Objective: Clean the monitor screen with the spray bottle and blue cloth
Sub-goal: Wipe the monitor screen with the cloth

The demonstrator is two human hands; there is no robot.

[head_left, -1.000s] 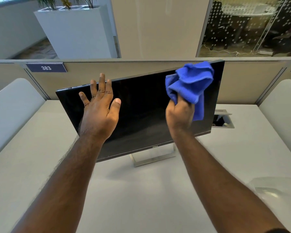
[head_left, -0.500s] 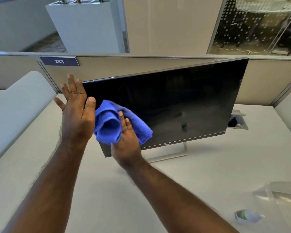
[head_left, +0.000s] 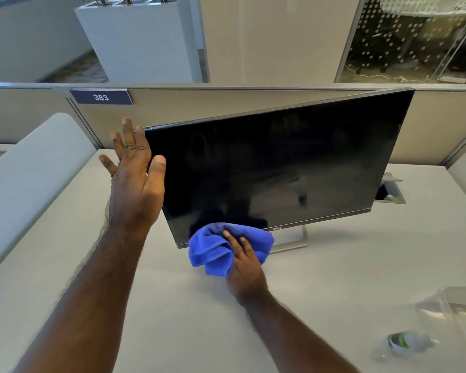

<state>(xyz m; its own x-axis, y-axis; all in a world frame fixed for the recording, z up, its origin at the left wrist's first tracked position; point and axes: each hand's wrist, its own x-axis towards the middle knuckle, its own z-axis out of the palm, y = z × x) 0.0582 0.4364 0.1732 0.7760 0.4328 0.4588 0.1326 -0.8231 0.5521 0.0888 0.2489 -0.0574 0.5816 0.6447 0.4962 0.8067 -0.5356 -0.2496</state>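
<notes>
Both hands work: my left hand (head_left: 135, 181), fingers splayed, braces the monitor (head_left: 280, 168) edge; my right hand (head_left: 244, 267) bunches the blue cloth (head_left: 213, 249) at the bottom bezel. Cloth looks soft, screen fragile, so light pressure.

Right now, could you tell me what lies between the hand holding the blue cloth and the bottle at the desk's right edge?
Only bare white desk, in the head view.

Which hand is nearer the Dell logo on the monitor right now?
Right. The right hand, holding the blue cloth, is just left of the Dell logo at the bottom bezel; the left hand is on the monitor's upper left edge.
</notes>
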